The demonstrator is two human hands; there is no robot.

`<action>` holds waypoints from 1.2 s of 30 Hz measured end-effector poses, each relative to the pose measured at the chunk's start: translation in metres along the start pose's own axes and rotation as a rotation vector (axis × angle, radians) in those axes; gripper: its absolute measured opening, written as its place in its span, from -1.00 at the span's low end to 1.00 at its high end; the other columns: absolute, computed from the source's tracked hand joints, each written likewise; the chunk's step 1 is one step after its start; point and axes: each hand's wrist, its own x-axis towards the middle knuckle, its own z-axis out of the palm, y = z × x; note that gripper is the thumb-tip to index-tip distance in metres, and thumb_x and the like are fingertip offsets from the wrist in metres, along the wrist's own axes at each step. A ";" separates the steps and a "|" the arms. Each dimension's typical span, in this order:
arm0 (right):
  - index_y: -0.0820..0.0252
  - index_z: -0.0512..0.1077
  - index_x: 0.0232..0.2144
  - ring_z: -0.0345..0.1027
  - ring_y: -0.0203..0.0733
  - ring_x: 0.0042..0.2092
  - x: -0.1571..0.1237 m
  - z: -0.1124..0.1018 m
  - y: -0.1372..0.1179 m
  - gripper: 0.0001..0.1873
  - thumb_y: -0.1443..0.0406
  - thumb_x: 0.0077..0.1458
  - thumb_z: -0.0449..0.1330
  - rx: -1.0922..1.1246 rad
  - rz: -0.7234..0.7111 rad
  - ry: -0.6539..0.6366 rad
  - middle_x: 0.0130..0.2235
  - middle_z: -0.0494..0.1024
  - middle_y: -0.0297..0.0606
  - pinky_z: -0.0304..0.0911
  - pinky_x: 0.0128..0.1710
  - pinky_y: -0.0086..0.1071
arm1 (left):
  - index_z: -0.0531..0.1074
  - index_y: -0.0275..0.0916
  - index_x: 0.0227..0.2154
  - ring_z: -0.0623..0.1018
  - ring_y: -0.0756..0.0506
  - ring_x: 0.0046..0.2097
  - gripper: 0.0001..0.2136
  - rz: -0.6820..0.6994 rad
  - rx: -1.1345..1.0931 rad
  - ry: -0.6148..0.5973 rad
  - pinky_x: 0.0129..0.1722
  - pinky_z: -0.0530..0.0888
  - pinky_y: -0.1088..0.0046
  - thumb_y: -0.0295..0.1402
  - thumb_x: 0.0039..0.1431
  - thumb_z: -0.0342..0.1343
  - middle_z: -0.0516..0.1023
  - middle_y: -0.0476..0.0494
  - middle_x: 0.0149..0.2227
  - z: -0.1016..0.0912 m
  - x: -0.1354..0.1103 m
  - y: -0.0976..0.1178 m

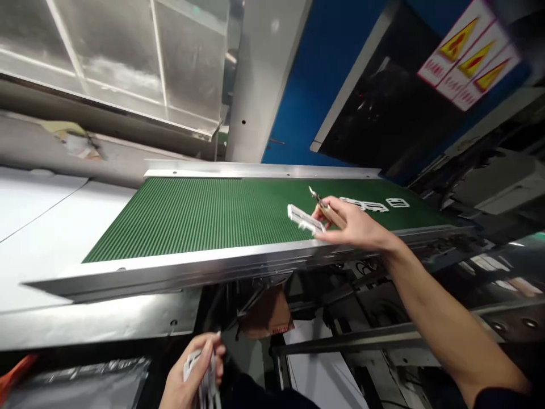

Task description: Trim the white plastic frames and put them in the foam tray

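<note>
Over the green ribbed conveyor belt (204, 210), my right hand (351, 224) is closed on a white plastic frame-like part (304, 218). The same hand also grips a slim pointed tool that looks like a craft knife (321, 204), its tip directed up and left. Just beyond that hand, several white plastic parts (370, 205) lie on the belt, partly hidden by the fingers. A separate white part (397, 203) rests farther right. Low in the view, in front of the belt, my left hand (193, 372) is wrapped around a stack of white plastic parts (207, 386).
A metal rail (191, 261) edges the belt's near side. Behind stands a blue machine (315, 85) with a warning label (470, 57). To the left is a white surface (38, 227). Below the belt are a brown cardboard piece (270, 315) and dark machine framework.
</note>
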 end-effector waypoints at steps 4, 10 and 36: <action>0.11 0.29 -0.18 0.32 -0.22 -0.32 -0.046 0.073 -0.054 -0.62 0.26 -0.12 0.23 0.137 -0.294 -0.201 -0.28 0.44 -0.27 0.23 -0.33 -0.37 | 0.41 -0.23 -0.30 0.40 -0.01 -0.46 -0.73 0.064 0.056 -0.109 -0.48 0.34 0.58 -0.11 0.10 0.09 0.47 -0.09 -0.48 0.016 -0.018 0.031; 0.15 0.25 -0.21 0.28 -0.22 -0.33 -0.063 0.162 -0.049 -0.64 0.32 -0.14 0.21 0.232 -0.319 -0.263 -0.30 0.42 -0.26 0.22 -0.32 -0.36 | 0.40 -0.23 -0.33 0.40 -0.02 -0.42 -0.78 0.043 0.237 -0.157 -0.41 0.35 0.55 -0.17 0.11 0.11 0.44 -0.07 -0.49 0.003 -0.027 0.028; 0.16 0.24 -0.29 0.26 -0.36 -0.34 -0.084 0.237 -0.040 -0.76 0.35 -0.01 0.23 1.201 0.258 0.097 -0.36 0.36 -0.39 0.25 -0.30 -0.45 | 0.34 -0.27 -0.35 0.42 0.04 -0.50 -0.85 -0.312 -0.320 0.073 -0.53 0.38 0.60 -0.37 0.05 0.19 0.42 -0.06 -0.46 0.012 -0.010 -0.021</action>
